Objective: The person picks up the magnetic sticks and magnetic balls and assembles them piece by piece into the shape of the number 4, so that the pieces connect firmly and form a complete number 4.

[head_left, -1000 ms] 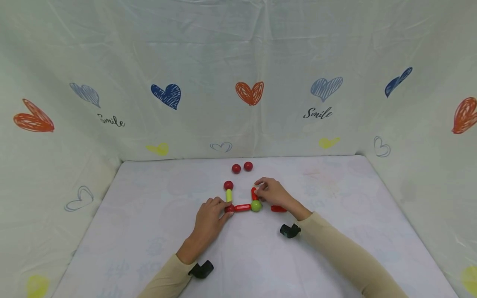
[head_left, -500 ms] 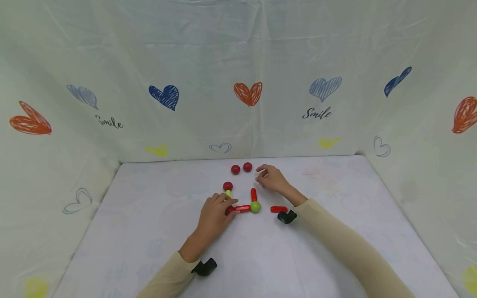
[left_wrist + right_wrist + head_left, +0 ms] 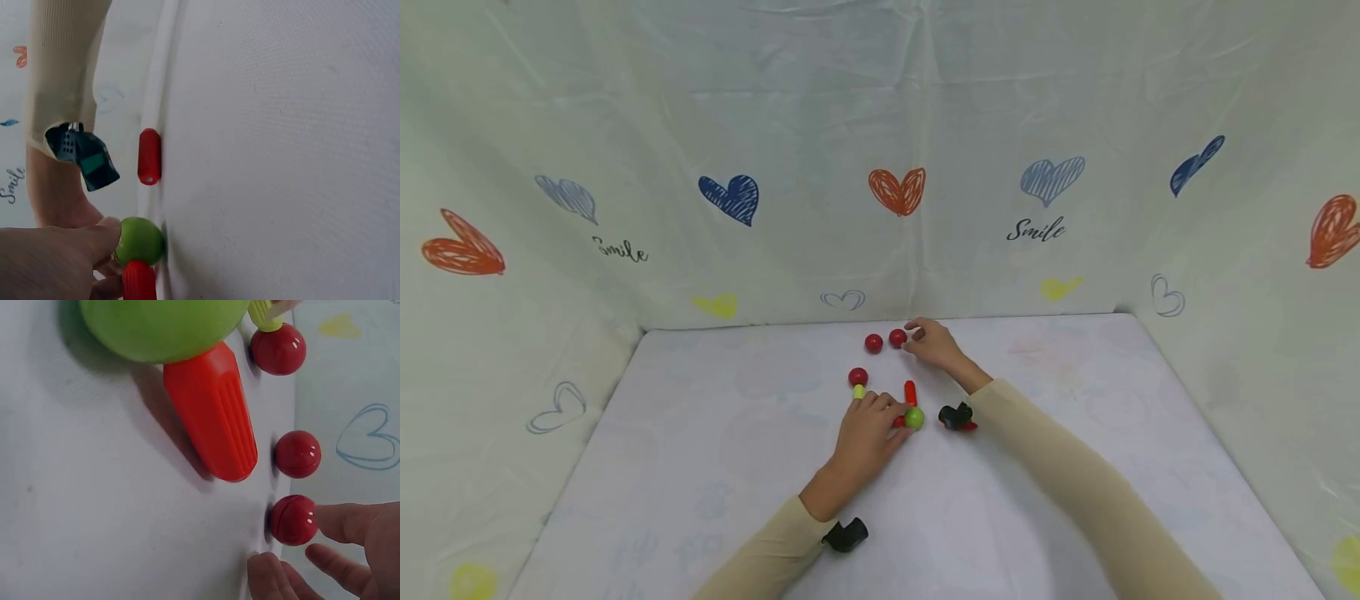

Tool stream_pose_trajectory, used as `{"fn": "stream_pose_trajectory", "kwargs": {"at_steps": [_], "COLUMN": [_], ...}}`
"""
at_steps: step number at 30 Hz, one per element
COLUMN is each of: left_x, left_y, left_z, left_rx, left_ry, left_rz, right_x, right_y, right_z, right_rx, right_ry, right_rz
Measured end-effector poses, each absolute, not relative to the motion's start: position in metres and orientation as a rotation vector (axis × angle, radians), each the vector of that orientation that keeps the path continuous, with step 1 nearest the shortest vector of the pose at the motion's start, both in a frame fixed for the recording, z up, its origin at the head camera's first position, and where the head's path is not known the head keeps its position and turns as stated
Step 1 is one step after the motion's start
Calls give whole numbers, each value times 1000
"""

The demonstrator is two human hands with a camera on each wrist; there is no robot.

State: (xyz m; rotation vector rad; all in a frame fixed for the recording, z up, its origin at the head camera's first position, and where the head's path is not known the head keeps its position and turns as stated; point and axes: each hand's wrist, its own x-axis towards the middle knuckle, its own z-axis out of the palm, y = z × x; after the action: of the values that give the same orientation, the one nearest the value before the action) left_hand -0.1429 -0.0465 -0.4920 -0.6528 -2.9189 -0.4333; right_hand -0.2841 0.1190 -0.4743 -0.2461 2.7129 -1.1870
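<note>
My left hand [image 3: 867, 435] pinches a green ball [image 3: 914, 418] between thumb and fingers. A red rod [image 3: 911, 393] points away from this ball toward the back, and a second red rod [image 3: 139, 281] joins it, mostly covered by the hand in the head view. At the back of the table my right hand [image 3: 934, 346] reaches round a red ball [image 3: 294, 520], its fingers apart. The thumb looks close to that ball or touching it. Another red ball [image 3: 874, 343] lies just left of it.
Beyond the left hand, a yellow-green rod [image 3: 859, 391] meets a red ball [image 3: 858, 377]. One loose red rod [image 3: 149, 156] lies right of the green ball, partly behind the right wrist's camera [image 3: 956, 416]. A white sheet with printed hearts [image 3: 897, 192] hangs behind the table.
My left hand has shifted right, from the red corner ball to the green ball. My right hand has left the upright-pointing red rod and moved back to the rear red balls.
</note>
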Motion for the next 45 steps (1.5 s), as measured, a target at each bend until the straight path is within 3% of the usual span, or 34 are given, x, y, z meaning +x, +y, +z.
{"fn": "stream_pose_trajectory", "kwargs": {"at_steps": [23,45], "left_x": [-145,-144], "left_y": [-32,-29], "left_z": [-491,-490], "left_rx": [-578,-498], "left_ry": [-2891,-2931], "left_rz": [-521,-540], "right_x": [-293,-254], "right_y": [98,130], "right_z": [-483,-482], "right_rx": [-313,-180], "right_ry": [2769,2584], "right_rz": [-1130,-1260]}}
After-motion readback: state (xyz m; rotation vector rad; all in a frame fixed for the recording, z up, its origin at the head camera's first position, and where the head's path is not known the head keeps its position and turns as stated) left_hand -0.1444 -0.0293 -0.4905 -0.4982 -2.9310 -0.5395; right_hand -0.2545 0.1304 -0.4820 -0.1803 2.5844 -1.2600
